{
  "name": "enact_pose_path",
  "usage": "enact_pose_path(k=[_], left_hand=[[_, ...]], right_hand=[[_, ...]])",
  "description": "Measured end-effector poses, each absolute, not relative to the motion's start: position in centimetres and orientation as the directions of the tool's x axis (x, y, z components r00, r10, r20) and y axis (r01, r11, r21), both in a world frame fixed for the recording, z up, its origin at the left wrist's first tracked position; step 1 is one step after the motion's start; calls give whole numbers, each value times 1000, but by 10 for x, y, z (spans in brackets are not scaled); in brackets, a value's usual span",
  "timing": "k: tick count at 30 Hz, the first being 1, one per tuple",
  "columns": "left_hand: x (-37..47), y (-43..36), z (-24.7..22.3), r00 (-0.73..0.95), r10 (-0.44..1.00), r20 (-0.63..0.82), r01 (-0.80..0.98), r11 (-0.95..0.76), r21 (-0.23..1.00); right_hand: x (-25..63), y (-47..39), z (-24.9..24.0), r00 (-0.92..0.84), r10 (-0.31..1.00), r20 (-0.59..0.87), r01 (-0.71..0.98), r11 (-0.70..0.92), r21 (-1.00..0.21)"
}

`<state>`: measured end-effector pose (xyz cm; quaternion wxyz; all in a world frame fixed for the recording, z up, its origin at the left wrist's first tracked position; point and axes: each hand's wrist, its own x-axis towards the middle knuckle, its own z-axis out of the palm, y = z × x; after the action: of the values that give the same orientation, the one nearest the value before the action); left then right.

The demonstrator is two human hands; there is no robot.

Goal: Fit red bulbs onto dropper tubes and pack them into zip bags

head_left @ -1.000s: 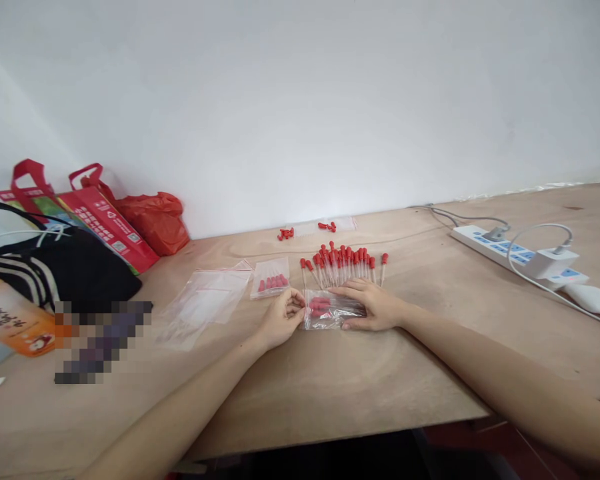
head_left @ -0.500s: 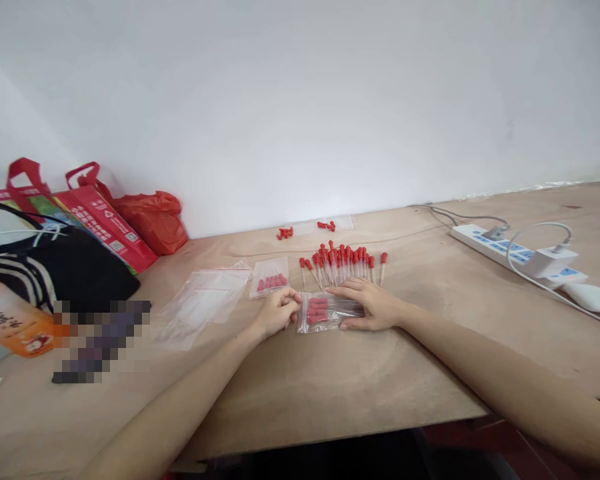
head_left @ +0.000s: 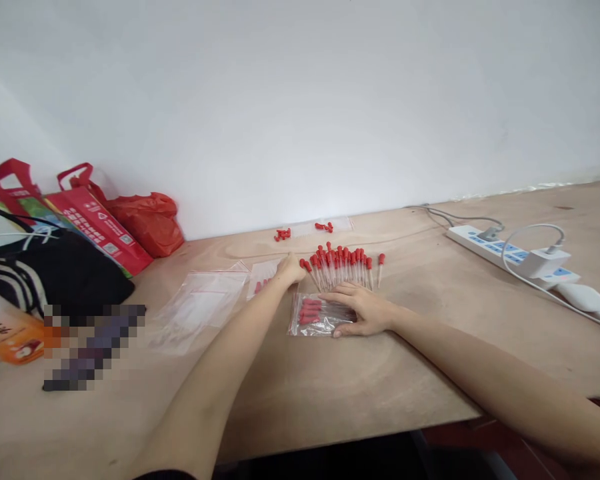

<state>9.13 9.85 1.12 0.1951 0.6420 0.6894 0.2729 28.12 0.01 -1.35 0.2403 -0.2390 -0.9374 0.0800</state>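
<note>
A clear zip bag [head_left: 325, 327] lies flat at the middle front, with several red-bulbed glass droppers inside. Across its right part rests my right hand [head_left: 366, 310], open, fingers stretched out flat and thumb apart. Loose droppers [head_left: 340, 263] with red rubber bulbs lie in a fan just beyond it. At the fan's left end is my left hand [head_left: 291, 269], close to the outermost bulb; its fingertips are hidden, so I cannot see whether it holds anything. Partly behind my left wrist lies a second small zip bag [head_left: 264, 270] with red bulbs in it.
Flat clear bags [head_left: 205, 303] lie to the left. Loose red bulbs [head_left: 283, 235] and another clear bag [head_left: 307, 229] are near the wall. A power strip [head_left: 513, 253] with cables stands right; red shopping bags [head_left: 97, 227] and a black bag [head_left: 85, 273] stand left.
My left hand has left the front bag's edge and moved away from me to the fan's left end. My right hand stays on the bag. The view has shifted slightly.
</note>
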Motion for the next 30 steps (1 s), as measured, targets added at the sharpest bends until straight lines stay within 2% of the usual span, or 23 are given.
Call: enact_pose_path(k=[5, 9, 11, 12, 14, 17, 21, 30], left_hand=[[77, 89, 21, -121, 990, 77, 655, 22, 755], [51, 52, 26, -119, 990, 81, 482, -13, 876], [38, 30, 23, -103, 993, 62, 132, -48, 990], [32, 20, 20, -102, 993, 51, 20, -49, 999], [23, 5, 14, -107, 994, 21, -93, -31, 995], [15, -5, 7, -116, 993, 28, -155, -46, 987], [15, -6, 3, -170, 979, 112, -203, -146, 968], [24, -15, -2, -161, 970, 181, -131, -203, 970]], right_hand=[[282, 0, -13, -773, 491, 402, 415, 871, -264], [282, 1, -14, -772, 491, 403, 412, 870, -271], [282, 2, -15, -770, 489, 409, 408, 871, -273], [282, 2, -15, -769, 488, 412, 406, 872, -274], [283, 2, -16, -768, 486, 417, 403, 873, -275], [283, 1, -16, -767, 485, 420, 401, 873, -277], [283, 1, -16, -765, 493, 413, 410, 869, -278], [283, 0, -15, -769, 495, 404, 411, 868, -279]])
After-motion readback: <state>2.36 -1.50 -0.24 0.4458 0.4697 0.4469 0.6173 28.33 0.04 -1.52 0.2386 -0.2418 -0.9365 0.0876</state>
